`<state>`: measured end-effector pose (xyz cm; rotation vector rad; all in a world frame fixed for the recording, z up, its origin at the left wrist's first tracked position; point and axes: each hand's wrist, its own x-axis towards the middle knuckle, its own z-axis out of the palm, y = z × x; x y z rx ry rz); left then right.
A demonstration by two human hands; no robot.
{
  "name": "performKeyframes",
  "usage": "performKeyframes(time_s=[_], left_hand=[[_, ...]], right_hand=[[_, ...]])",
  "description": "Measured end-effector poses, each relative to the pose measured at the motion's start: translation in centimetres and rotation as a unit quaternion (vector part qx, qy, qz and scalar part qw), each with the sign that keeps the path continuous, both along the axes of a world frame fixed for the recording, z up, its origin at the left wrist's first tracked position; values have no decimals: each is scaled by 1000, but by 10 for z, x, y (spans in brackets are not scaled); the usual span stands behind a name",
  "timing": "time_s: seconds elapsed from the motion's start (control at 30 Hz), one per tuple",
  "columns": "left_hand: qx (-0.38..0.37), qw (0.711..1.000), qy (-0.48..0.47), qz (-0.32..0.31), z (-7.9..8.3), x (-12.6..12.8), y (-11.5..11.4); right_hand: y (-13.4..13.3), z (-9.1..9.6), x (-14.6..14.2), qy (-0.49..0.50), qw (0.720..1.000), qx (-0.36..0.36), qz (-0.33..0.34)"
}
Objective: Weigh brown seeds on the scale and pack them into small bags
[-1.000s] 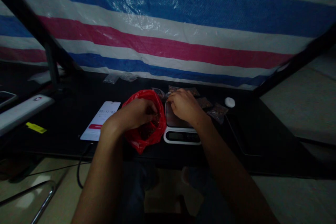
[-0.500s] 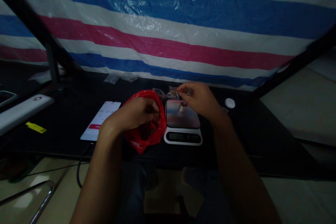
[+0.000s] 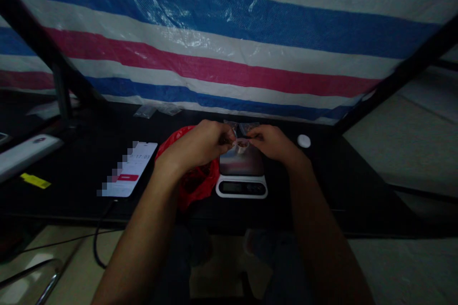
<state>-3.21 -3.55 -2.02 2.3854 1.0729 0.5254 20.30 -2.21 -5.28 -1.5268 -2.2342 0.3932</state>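
A small clear cup (image 3: 242,148) with brown bits in it is at the back of a kitchen scale (image 3: 241,167); whether it rests on the plate or is lifted cannot be told. My left hand (image 3: 213,140) is closed in a pinch at the cup's left rim, and what it holds is too small to make out. At the right rim, the fingers of my right hand (image 3: 274,142) are pinched together; whether they grip the cup is unclear. A red plastic bag (image 3: 200,183) lies left of the scale, partly hidden under my left forearm.
Small clear bags (image 3: 249,127) of brown bits lie behind the scale. A lit phone (image 3: 134,171) with a cable is at the left, near a yellow tag (image 3: 36,180). To the right is a white round lid (image 3: 304,141). Flat clear bags (image 3: 145,110) lie by the striped sheet (image 3: 214,66).
My left hand has come out of the red bag and moved right to the cup. My right hand has shifted slightly down to the cup's right side. The view has tilted slightly.
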Motion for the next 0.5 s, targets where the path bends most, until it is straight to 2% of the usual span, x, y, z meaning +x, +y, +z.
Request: performKeyframes(time_s=[0.23, 0.5], left_hand=[[29, 997, 67, -27, 1, 39, 22], [37, 993, 100, -47, 0, 49, 23]], right_hand=[[2, -6, -3, -16, 999, -45, 3], [-4, 4, 6, 38, 998, -54, -7]])
